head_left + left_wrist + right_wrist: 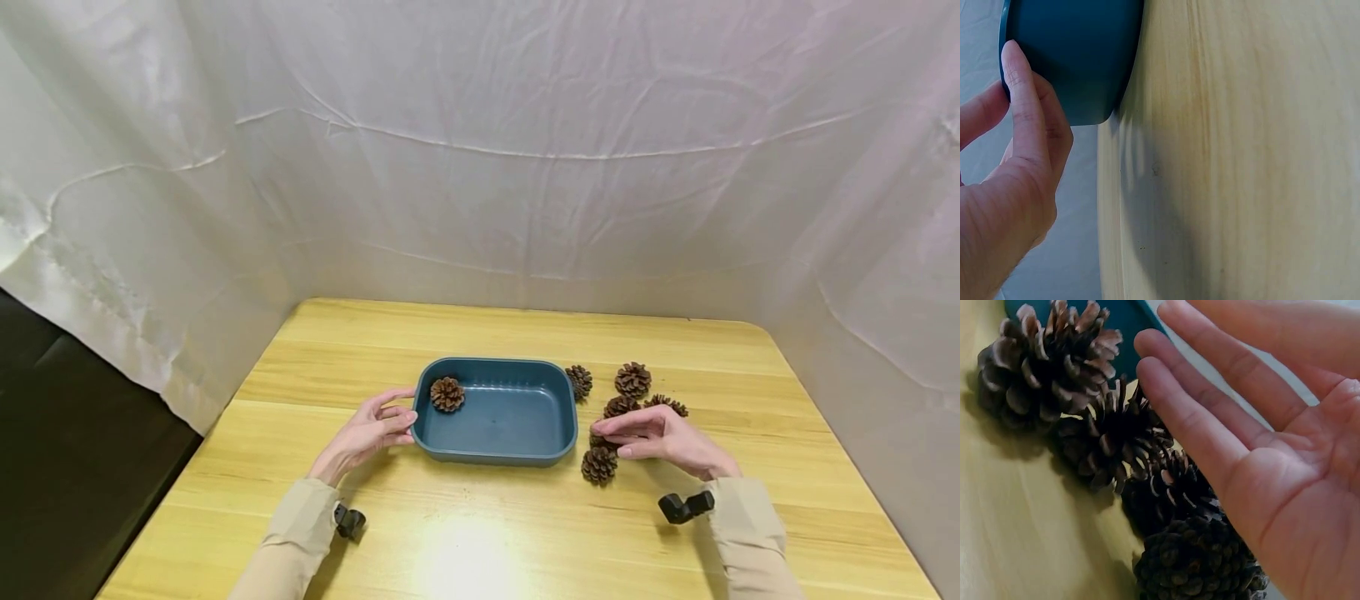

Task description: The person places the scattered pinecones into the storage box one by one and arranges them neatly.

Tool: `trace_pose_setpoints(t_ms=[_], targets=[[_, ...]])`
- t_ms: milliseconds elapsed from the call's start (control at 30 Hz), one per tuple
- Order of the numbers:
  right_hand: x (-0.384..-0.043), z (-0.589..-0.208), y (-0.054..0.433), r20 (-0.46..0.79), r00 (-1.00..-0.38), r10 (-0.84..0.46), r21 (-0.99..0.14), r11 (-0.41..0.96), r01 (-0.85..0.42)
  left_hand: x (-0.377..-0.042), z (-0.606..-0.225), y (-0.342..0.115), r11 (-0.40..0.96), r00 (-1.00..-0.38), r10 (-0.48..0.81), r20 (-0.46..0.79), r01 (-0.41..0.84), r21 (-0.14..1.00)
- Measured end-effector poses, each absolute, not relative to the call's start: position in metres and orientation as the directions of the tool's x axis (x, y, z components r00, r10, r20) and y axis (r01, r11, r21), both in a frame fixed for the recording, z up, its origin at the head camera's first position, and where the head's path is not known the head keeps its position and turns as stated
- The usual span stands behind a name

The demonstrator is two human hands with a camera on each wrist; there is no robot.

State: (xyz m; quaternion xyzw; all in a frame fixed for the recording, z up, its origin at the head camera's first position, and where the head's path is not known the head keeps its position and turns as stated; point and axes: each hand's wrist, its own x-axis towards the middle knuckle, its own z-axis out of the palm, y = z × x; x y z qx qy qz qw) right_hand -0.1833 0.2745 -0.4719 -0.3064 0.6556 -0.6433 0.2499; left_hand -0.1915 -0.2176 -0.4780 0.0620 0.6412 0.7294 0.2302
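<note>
A dark teal plastic bin [495,458] stands on the table with one brown pinecone [447,394] inside, at its left end. My left hand [377,422] holds the bin's left end, with the thumb at the rim and other fingers against the outer wall [1079,69]. To the right of the bin, my right hand [670,439] hovers over loose pinecones, its fingers [1191,428] extended and nothing between them. A nearer pinecone [599,466] lies by its fingertips. Another pinecone [602,440] is partly hidden under the hand.
Other pinecones lie beyond my right hand: one against the bin's right side [579,382], one farther back [633,379], one [622,406] just behind the fingers and one [666,405] to the right. A pale curtain [525,208] surrounds the wooden table [360,333].
</note>
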Motion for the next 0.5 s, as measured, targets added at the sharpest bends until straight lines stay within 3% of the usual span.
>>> trace_pose_setpoints(t_ms=[500], targets=[[-0.1822, -0.4753, 0.2758, 0.082, -0.626, -0.775, -0.981, 0.049, -0.190, -0.1902, -0.4768, -0.2163, -0.076, -0.889, 0.412, -0.201, -0.253, 0.964]])
